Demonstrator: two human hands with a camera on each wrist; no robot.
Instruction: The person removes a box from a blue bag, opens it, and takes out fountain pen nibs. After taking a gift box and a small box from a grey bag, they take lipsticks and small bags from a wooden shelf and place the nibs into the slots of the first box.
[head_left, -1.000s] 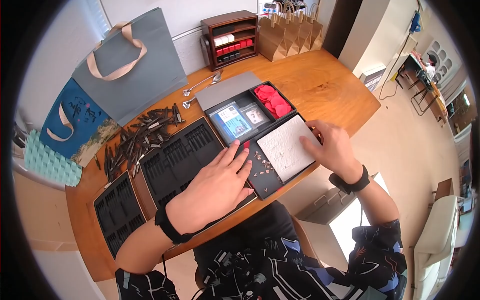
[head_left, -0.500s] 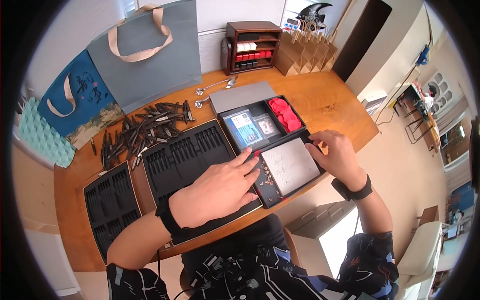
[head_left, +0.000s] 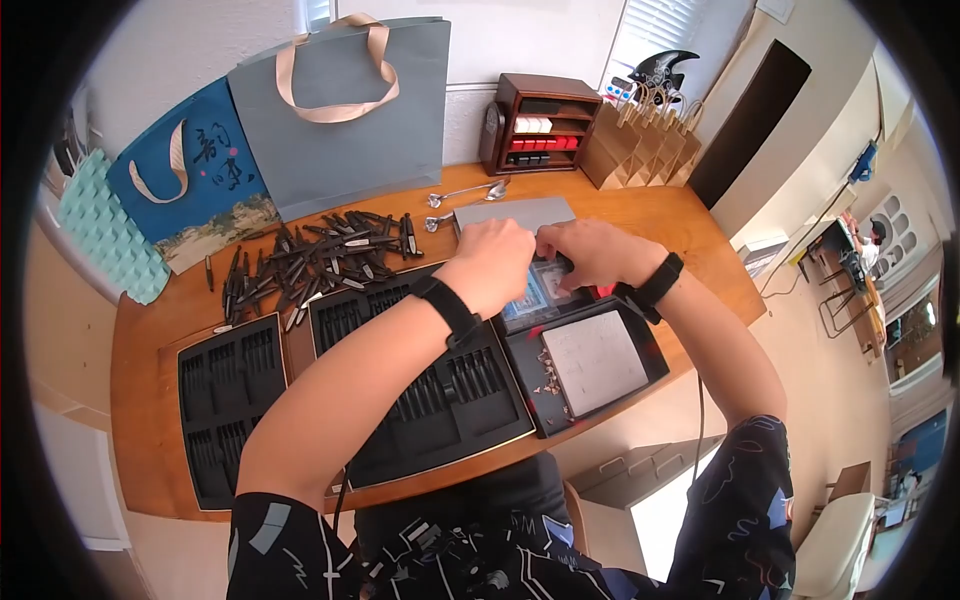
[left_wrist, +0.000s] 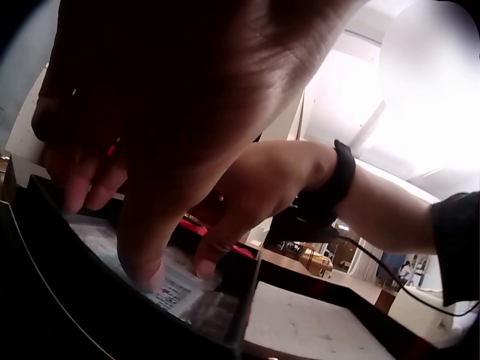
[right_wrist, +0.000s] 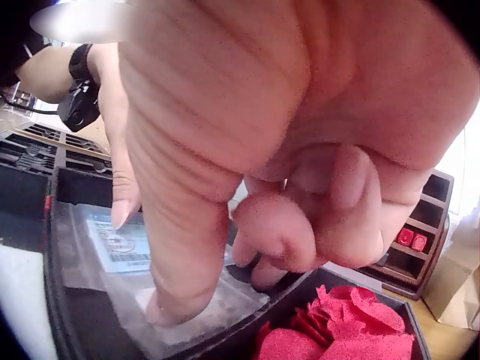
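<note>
Both hands reach into the rear compartment of a black box. In the left wrist view, my left hand has its thumb on a clear packet holding a blue printed card, its other fingers bent toward the far side. My right hand presses its thumb on a smaller clear packet, with the other fingers curled near the far wall; I cannot tell whether either hand pinches a packet. Red petals fill the side compartment. In the front section lie a whitish square slab and several small metallic bits.
Black slotted trays lie left of the box. Behind them is a heap of slim dark pieces. Long-handled spoons, a grey gift bag, a blue bag and a small wooden shelf stand or lie farther back.
My right hand has left the slab's edge, and my left hand has left the box's front section. Both have moved back over the packets. The slab lies flatter, and the head view has shifted.
</note>
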